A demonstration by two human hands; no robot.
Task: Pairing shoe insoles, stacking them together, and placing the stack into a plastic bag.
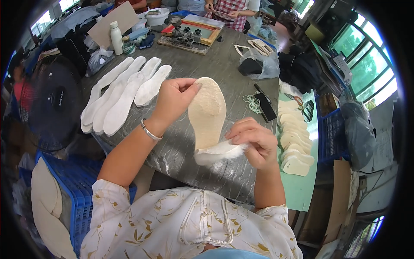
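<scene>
Head view: my left hand (174, 99) pinches tan insole (207, 108), right hand (254, 141) the white fleece (215, 155) meeting its lower end, above table's (174, 153) near edge; likely aligning, next probably needs even pressing.

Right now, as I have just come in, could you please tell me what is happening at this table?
A person holds up a cream sole-shaped piece: the left hand pinches its upper end, and the right hand grips a fluffy white part at its lower end. Whether these are one piece or two is unclear. White soles lie on the table to the left; cream pieces overlap in a row on the right.
</scene>
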